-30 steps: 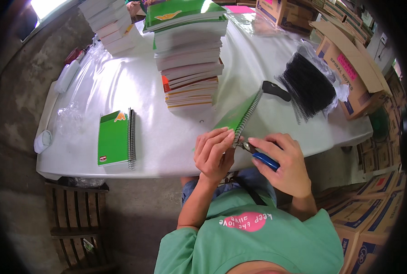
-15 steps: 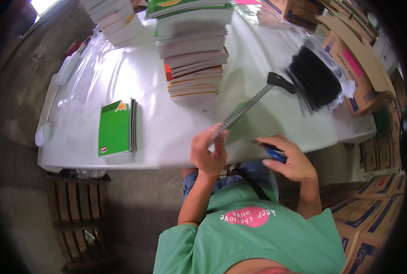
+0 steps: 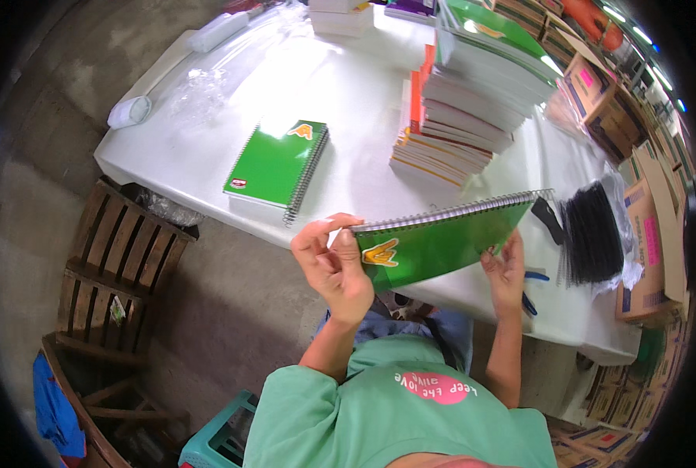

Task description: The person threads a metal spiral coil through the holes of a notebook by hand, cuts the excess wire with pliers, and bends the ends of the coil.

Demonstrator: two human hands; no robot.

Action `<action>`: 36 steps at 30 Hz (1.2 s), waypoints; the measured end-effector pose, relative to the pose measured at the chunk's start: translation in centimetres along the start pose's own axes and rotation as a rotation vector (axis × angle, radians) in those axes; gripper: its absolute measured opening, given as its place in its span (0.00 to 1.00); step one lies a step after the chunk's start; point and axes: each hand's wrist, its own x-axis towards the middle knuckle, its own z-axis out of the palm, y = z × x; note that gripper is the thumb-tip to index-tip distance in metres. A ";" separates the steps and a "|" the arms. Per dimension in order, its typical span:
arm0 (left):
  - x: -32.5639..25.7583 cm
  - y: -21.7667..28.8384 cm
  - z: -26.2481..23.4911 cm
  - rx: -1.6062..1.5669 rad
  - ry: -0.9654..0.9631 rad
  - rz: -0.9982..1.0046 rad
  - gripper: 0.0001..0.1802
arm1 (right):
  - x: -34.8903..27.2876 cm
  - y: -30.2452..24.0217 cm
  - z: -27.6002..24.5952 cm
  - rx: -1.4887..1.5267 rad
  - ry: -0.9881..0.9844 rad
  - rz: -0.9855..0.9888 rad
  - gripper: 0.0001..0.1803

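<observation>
Between my two hands is a green spiral notebook (image 3: 442,242), tilted over the table's near edge with its wire coil along the top. My left hand (image 3: 334,269) pinches its left end near the coil, thumb on the cover. My right hand (image 3: 507,273) grips the opposite end, fingers partly hidden by the cover. The coil's right end sticks out past the notebook. Beside my right hand lie blue-handled pliers (image 3: 530,300) on the table. A second green spiral notebook (image 3: 274,164) lies flat to the left.
A tall stack of books and green covers (image 3: 473,109) stands beyond my hands. To the right are a bundle of black coils (image 3: 594,234), a flat black piece (image 3: 549,220) and an open carton (image 3: 640,238). A wooden slatted rack (image 3: 122,265) and teal stool (image 3: 219,429) stand lower left.
The pliers have left my right hand and now lie on the table. My right hand has taken hold of the notebook, now turned to show its green cover. The view has shifted.
</observation>
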 end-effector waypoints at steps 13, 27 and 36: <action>12.4 -4.1 -13.0 0.280 0.421 -0.077 0.09 | 16.9 -4.8 23.5 0.143 -0.296 -0.286 0.23; 11.7 -11.8 -20.6 0.661 -0.112 -0.197 0.36 | 21.5 8.4 32.8 -0.135 -0.188 -0.023 0.21; 11.8 -12.8 -21.8 0.640 -0.039 -0.261 0.37 | 22.8 10.1 33.9 -0.250 -0.210 0.042 0.19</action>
